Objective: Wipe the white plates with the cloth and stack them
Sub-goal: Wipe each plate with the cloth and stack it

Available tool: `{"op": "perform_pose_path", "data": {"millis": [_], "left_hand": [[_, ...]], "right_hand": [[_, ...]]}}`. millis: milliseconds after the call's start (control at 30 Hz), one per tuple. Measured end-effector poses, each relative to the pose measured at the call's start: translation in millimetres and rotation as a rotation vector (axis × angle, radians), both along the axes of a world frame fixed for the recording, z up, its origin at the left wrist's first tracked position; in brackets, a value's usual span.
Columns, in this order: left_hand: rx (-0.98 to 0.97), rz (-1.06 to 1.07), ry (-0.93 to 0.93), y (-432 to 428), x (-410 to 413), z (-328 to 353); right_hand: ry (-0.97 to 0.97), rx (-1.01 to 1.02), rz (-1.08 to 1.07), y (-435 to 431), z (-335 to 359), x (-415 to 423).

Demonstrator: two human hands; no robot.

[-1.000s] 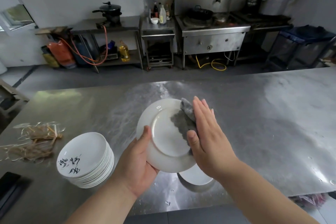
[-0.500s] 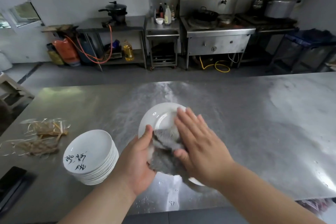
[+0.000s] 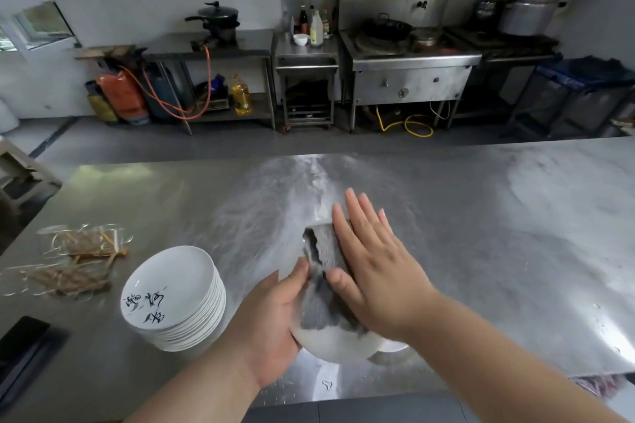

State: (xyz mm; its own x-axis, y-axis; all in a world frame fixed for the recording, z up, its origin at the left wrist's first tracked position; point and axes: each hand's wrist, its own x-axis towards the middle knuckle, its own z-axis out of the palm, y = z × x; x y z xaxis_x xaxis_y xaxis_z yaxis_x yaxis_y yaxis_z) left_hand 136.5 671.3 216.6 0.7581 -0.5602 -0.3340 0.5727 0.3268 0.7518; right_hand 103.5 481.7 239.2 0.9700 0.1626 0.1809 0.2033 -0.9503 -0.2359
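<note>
White porcelain: the plate (image 3: 330, 342) is tilted just above the near edge of the surface (image 3: 481, 251), mostly hidden by the grey cloth (image 3: 319, 309). The left hand (image 3: 271, 323) grips its left rim, thumb on the cloth's edge. The right hand (image 3: 374, 271), fingers straight, presses the cloth flat against it. The stack of plates (image 3: 175, 299) sits leftward, nearer the left hand, which would likely carry the plate over.

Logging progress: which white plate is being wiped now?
The plate gripped by the left hand, under the grey cloth and right hand; the stack lies untouched.
</note>
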Motion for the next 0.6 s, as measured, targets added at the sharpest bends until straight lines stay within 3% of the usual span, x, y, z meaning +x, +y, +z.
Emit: {"op": "perform_pose_path", "data": {"millis": [167,333,433,600], "left_hand": [[0.024,-0.020,-0.127,2.5,4.2,10.0],[-0.039,0.031,-0.124,12.7,10.2,14.8],[-0.012,0.011,-0.101,15.4,10.1,13.6],[0.013,-0.015,-0.160,4.1,4.8,17.3]], "right_hand": [[-0.059,0.066,0.124,4.8,28.6,30.1],[-0.023,0.339,-0.137,-11.9,17.4,24.3],[0.035,0.285,-0.095,-8.2,9.8,9.6],[-0.114,0.030,0.104,7.6,38.9,24.1]]}}
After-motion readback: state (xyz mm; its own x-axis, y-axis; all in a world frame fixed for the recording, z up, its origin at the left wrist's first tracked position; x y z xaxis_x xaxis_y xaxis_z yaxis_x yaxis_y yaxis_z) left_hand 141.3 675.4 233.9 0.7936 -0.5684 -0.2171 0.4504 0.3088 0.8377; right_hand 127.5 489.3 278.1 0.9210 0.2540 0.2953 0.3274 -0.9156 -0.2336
